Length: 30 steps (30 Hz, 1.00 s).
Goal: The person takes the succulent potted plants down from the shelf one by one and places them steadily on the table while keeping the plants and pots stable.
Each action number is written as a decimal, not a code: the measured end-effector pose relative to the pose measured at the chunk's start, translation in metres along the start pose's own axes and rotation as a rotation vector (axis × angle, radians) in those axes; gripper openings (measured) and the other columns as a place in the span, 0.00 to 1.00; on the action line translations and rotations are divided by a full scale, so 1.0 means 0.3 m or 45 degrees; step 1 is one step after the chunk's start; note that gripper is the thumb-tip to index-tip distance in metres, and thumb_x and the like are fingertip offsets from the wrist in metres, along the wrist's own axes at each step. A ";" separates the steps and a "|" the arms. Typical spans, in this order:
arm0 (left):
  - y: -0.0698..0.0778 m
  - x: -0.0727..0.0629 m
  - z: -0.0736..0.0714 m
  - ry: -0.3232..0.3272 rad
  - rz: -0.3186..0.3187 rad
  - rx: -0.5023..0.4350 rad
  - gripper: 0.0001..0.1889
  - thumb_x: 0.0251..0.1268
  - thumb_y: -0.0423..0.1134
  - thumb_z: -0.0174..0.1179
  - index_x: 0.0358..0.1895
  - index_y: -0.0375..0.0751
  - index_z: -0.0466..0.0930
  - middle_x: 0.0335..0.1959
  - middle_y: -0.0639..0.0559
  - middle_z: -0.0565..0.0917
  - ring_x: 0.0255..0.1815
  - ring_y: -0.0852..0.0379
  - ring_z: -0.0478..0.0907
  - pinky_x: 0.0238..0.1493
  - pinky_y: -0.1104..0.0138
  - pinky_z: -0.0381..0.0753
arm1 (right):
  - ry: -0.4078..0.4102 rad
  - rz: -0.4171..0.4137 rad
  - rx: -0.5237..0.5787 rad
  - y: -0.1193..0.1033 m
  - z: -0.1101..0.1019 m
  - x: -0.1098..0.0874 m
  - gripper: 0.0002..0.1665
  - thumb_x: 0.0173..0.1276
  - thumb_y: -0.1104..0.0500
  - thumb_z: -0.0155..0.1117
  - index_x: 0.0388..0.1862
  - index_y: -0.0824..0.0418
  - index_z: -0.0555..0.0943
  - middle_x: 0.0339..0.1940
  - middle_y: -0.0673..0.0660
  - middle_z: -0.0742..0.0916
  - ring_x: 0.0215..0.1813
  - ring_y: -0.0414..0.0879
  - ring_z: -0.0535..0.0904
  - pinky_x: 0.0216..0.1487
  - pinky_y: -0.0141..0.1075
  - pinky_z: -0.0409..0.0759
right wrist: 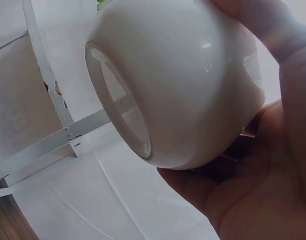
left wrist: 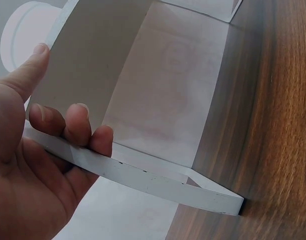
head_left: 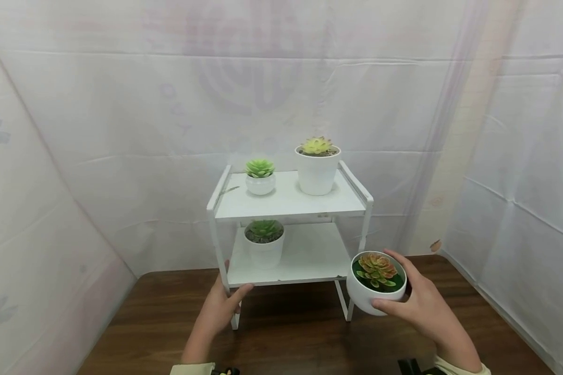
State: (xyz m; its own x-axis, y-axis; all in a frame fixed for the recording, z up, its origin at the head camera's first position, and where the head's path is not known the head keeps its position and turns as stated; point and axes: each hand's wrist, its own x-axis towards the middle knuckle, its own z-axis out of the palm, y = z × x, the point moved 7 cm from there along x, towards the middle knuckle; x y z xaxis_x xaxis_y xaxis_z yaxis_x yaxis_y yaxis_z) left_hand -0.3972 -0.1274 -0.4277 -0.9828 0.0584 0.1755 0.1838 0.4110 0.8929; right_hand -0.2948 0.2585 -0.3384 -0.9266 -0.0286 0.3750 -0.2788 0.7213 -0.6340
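My right hand (head_left: 424, 302) grips a round white pot holding a reddish-green succulent (head_left: 377, 270), thumb on the near side and fingers behind. The pot is in the air by the right front corner of a white two-tier shelf (head_left: 291, 208). From below, the right wrist view shows the glossy white pot (right wrist: 167, 80) with its recessed base. At the shelf's left front leg, my left hand (head_left: 218, 304) holds the frame. In the left wrist view, the fingers (left wrist: 78, 125) curl round the white leg (left wrist: 157, 180), and the thumb lies along the lower board's edge.
On the top board stand a small potted green succulent (head_left: 260, 177) and a taller white pot with a yellow-green succulent (head_left: 316, 166). Another potted plant (head_left: 265, 245) sits on the lower board's left side. Under the shelf is a brown wooden table (head_left: 159, 312), with pale curtains (head_left: 145, 130) around it.
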 end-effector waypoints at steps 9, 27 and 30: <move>0.010 0.004 -0.009 0.011 -0.005 0.009 0.47 0.58 0.60 0.63 0.77 0.57 0.47 0.52 0.43 0.79 0.22 0.54 0.73 0.21 0.62 0.79 | 0.032 -0.005 -0.023 0.011 -0.015 0.004 0.57 0.51 0.45 0.79 0.75 0.44 0.57 0.56 0.57 0.81 0.50 0.40 0.76 0.45 0.32 0.76; 0.003 -0.007 0.002 0.008 -0.002 0.000 0.48 0.59 0.58 0.63 0.78 0.50 0.46 0.57 0.38 0.77 0.26 0.53 0.75 0.24 0.61 0.80 | -0.015 0.173 0.038 0.117 -0.033 0.008 0.56 0.58 0.44 0.73 0.78 0.47 0.51 0.60 0.65 0.78 0.53 0.51 0.77 0.42 0.38 0.76; 0.005 -0.006 0.001 0.012 -0.010 0.001 0.48 0.59 0.57 0.63 0.78 0.51 0.46 0.57 0.39 0.77 0.26 0.54 0.75 0.25 0.62 0.81 | -0.019 0.195 0.065 0.137 -0.027 0.019 0.56 0.59 0.44 0.73 0.78 0.46 0.50 0.62 0.66 0.77 0.55 0.53 0.77 0.42 0.40 0.77</move>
State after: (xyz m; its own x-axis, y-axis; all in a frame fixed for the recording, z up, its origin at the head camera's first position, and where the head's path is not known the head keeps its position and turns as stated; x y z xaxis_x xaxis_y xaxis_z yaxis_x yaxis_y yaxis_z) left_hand -0.3952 -0.1265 -0.4267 -0.9840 0.0462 0.1721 0.1758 0.4122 0.8940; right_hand -0.3095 0.2936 -0.3567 -0.9629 0.0681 0.2612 -0.1461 0.6821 -0.7165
